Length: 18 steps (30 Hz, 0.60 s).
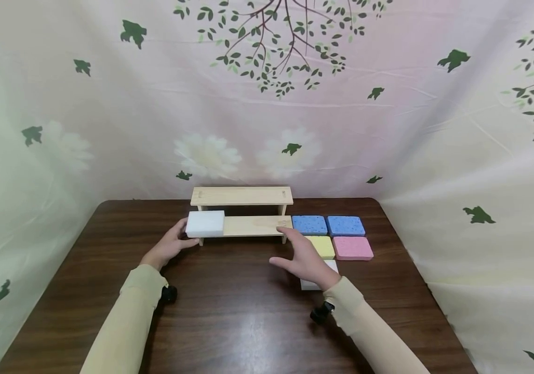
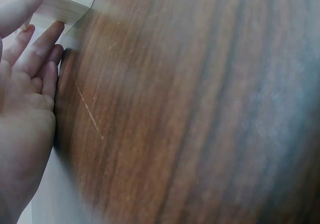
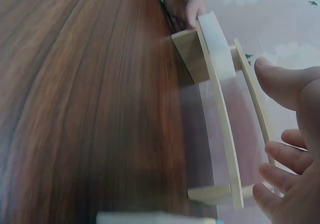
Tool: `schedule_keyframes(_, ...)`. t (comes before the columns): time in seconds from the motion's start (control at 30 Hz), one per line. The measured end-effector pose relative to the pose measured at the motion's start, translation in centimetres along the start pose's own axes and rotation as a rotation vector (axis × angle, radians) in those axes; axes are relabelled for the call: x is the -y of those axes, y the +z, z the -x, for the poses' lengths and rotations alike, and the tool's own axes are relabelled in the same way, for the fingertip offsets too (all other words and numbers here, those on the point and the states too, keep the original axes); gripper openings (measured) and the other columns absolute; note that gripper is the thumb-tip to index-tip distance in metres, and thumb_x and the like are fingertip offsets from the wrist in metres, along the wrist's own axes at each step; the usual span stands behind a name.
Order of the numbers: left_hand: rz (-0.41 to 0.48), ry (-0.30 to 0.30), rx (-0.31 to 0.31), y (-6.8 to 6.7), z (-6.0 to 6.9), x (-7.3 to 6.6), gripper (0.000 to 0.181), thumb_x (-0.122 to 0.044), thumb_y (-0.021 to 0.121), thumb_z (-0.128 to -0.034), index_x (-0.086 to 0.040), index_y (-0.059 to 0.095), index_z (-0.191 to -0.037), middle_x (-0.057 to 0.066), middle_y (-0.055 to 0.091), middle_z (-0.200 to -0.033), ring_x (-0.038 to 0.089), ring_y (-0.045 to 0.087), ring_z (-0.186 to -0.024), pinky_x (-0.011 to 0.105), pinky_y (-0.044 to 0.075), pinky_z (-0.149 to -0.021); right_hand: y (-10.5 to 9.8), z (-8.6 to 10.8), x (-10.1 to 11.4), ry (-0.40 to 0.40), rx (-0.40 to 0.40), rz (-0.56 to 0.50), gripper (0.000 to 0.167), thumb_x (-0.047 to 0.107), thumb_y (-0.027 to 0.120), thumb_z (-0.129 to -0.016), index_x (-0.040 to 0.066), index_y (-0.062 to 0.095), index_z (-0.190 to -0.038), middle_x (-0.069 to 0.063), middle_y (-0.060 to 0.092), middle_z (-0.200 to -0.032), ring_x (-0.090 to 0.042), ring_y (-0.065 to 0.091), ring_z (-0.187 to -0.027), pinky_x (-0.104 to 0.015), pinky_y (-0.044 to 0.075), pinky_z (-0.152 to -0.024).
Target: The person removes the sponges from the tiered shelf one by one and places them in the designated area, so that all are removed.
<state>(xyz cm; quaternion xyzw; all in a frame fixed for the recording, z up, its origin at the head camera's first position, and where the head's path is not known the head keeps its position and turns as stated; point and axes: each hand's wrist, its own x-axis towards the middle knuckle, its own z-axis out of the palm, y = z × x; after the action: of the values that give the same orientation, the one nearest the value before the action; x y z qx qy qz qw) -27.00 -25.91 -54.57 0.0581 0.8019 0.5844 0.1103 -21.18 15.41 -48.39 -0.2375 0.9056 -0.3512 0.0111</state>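
A white sponge block (image 1: 205, 223) lies on the left end of the lower step of a two-tier wooden shelf (image 1: 255, 226). My left hand (image 1: 169, 246) rests at that end, fingers by the block's left side and thumb in front; in the left wrist view its fairly straight fingertips reach the wooden shelf end (image 2: 65, 7). Whether they press the block or the wood, I cannot tell. My right hand (image 1: 306, 259) hovers near the step's right end, thumb and fingers spread, holding nothing. The right wrist view shows its fingers (image 3: 287, 156) beside the shelf.
Right of the shelf lie two blue sponges (image 1: 309, 225), a pink sponge (image 1: 353, 248) and a yellow sponge (image 1: 324, 247). Another white block (image 1: 310, 285) is partly hidden beneath my right hand. Behind the dark wooden table (image 1: 239, 311) hangs a printed curtain (image 1: 248, 124).
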Motion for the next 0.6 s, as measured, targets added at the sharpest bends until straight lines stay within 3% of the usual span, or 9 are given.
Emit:
schedule_keyframes(0.3,-0.004,-0.026,0.000,0.2,0.2,-0.5,0.085,-0.006,0.072,-0.0988,-0.003,0.020,-0.166,0.030,0.038,-0.161,0.046,0.031,-0.150,0.067,0.015,-0.123,2.0,-2.8,0.8,-0.054,-0.003,-0.009,0.084,0.036,0.084,-0.092,0.007,0.042,-0.159,-0.010,0.049,-0.159,-0.031,0.047,-0.146,-0.052,0.043,-0.115)
schedule_keyframes(0.6,-0.007,-0.025,-0.006,-0.1,0.1,0.0,0.088,-0.014,0.075,-0.0978,-0.008,0.021,-0.167,0.025,0.040,-0.161,0.041,0.035,-0.147,0.066,0.019,-0.123,3.5,-5.6,1.4,-0.053,0.006,0.001,0.085,0.039,0.083,-0.092,0.006,0.042,-0.159,-0.010,0.051,-0.158,-0.029,0.046,-0.147,-0.048,0.040,-0.118)
